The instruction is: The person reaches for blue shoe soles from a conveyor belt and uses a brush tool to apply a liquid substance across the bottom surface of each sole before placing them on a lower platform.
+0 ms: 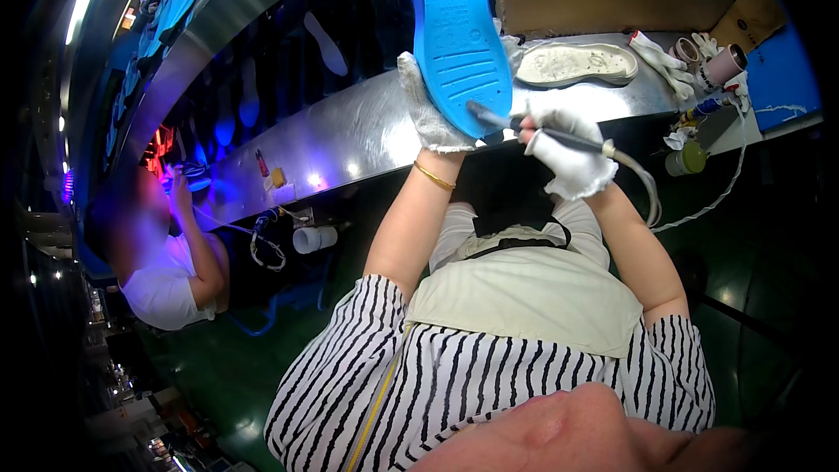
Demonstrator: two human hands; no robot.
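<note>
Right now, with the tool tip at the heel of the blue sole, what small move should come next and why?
Probably draw the thin grey pen-like tool along the blue rubber shoe sole: its tip sits at the heel edge, the right hand grips it, and the left hand props the sole.

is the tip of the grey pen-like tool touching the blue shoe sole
Touching. The head view shows the tip of the grey pen-like tool lying on the heel end of the blue shoe sole, no gap visible, with the gloved right hand gripping the tool.

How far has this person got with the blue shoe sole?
Done: one pale, whitish sole already lies on the metal bench. In hand: the gloved left hand holds the blue perforated shoe sole; the gloved right hand presses a corded pen-like tool to its lower edge. How much edge remains isn't visible.
</note>
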